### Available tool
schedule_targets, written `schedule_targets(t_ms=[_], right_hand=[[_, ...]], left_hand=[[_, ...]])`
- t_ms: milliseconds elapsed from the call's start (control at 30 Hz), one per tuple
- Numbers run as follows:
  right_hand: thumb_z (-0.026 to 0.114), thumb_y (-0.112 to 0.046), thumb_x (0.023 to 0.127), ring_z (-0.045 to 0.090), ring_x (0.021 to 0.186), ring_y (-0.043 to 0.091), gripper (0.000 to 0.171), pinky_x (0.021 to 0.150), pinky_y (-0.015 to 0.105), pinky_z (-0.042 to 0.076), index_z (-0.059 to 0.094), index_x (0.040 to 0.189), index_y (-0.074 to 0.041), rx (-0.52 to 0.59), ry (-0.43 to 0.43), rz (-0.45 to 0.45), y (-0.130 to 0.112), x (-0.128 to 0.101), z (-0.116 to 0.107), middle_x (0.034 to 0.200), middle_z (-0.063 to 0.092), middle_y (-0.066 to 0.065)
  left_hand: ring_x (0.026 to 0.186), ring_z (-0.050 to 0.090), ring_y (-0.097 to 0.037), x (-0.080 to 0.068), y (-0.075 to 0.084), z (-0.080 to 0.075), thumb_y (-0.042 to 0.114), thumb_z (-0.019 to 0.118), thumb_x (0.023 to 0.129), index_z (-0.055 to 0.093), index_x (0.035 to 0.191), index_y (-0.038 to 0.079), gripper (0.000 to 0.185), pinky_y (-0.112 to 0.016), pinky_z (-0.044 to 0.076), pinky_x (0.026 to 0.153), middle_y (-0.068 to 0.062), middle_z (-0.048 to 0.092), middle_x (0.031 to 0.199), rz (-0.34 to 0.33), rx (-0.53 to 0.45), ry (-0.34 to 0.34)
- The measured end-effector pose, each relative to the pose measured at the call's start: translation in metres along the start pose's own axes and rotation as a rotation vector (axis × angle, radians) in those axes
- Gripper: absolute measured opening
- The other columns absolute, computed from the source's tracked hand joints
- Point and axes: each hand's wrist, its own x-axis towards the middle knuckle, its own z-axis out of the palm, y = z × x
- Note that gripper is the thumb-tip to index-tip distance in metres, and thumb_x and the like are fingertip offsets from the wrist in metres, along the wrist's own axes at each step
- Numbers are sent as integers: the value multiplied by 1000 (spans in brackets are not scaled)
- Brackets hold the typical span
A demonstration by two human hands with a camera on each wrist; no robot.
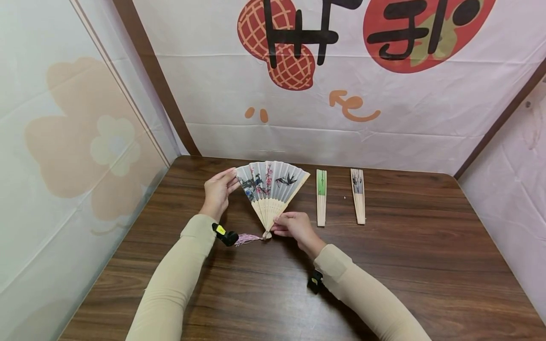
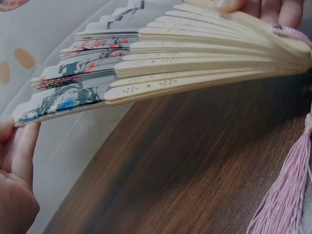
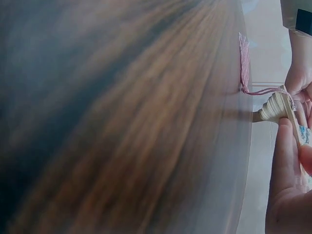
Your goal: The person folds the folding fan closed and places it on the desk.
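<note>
A folding fan (image 1: 275, 182) is spread out above the table, its pale leaf painted with blossoms and a dark bird over light wooden ribs (image 2: 195, 53). My left hand (image 1: 216, 192) pinches the upper left corner of the leaf between thumb and fingers. Low on the right edge, close to the pivot, my right hand (image 1: 298, 228) grips the outer rib; the right wrist view shows its thumb and finger on either side of the ribs. From the pivot a pink tassel (image 2: 287, 185) hangs, pointing left in the head view.
Right of the fan lie two folded fans on the brown wooden table (image 1: 264, 293): one with a green leaf (image 1: 322, 196), one with a grey patterned leaf (image 1: 358, 195). Printed cloth walls (image 1: 273, 142) stand behind the table and at both sides.
</note>
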Motion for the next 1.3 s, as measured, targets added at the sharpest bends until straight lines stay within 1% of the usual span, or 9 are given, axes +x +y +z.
schedule_targets(t_ms=[167, 267, 333, 467, 667, 800, 1000, 1167, 1300], right_hand=[[64, 0, 93, 70, 71, 13, 8, 72, 29, 65, 67, 94, 7, -4, 23, 10, 1, 0, 0, 74, 71, 2], [63, 2, 93, 68, 72, 13, 5, 76, 30, 65, 65, 91, 7, 22, 37, 11, 2, 0, 1, 76, 68, 1], [62, 3, 93, 67, 72, 13, 4, 77, 30, 65, 63, 90, 7, 52, 37, 12, 3, 1, 2, 76, 67, 1], [60, 6, 94, 67, 69, 12, 5, 77, 30, 65, 61, 89, 5, 105, 33, 19, 5, 2, 2, 74, 67, 2], [60, 6, 94, 68, 68, 13, 3, 75, 31, 65, 61, 93, 9, 110, 42, 16, 6, 1, 4, 74, 67, 2], [60, 6, 94, 68, 69, 13, 8, 75, 31, 65, 61, 98, 13, 101, 46, 19, 6, 0, 4, 73, 68, 2], [60, 7, 94, 68, 69, 13, 11, 76, 31, 65, 61, 101, 14, 93, 42, 18, 6, 1, 4, 73, 67, 3], [60, 6, 94, 68, 69, 13, 13, 77, 31, 65, 61, 103, 16, 78, 40, 22, 6, 2, 4, 73, 67, 2], [61, 6, 94, 68, 69, 13, 14, 77, 31, 65, 61, 104, 16, 70, 42, 26, 5, 1, 4, 74, 67, 2]], left_hand=[[71, 72, -8, 1, 0, 2, 5, 68, 93, 75, 94, 8, 8, -21, 63, 69, 4, 75, 78, -6, -17, -13], [71, 72, -8, 1, 0, 3, 5, 68, 93, 75, 89, 11, 11, -21, 63, 68, 4, 75, 78, -5, -19, -11], [71, 72, -8, 0, 0, 2, 5, 68, 93, 75, 90, 11, 10, -21, 63, 69, 4, 75, 78, -8, -21, -9], [72, 72, -8, 0, -1, 1, 6, 68, 93, 75, 93, 10, 8, -21, 63, 69, 4, 75, 79, -17, -23, -6], [70, 72, -8, -1, -1, 0, 5, 67, 94, 75, 81, 16, 18, -21, 63, 67, 4, 75, 78, -20, -36, -9], [70, 72, -7, -2, -1, 0, 5, 67, 94, 75, 83, 14, 16, -21, 63, 67, 4, 75, 78, -26, -30, -18], [73, 73, -8, -1, -2, 1, 5, 68, 94, 75, 91, 10, 9, -21, 63, 70, 4, 75, 79, -30, -13, -26], [71, 72, -8, 0, -3, 2, 4, 67, 93, 76, 84, 14, 16, -22, 63, 70, 3, 76, 79, -26, -27, -26], [71, 72, -8, 0, -3, 3, 3, 67, 94, 75, 86, 13, 15, -22, 63, 70, 3, 76, 79, -33, -37, -37]])
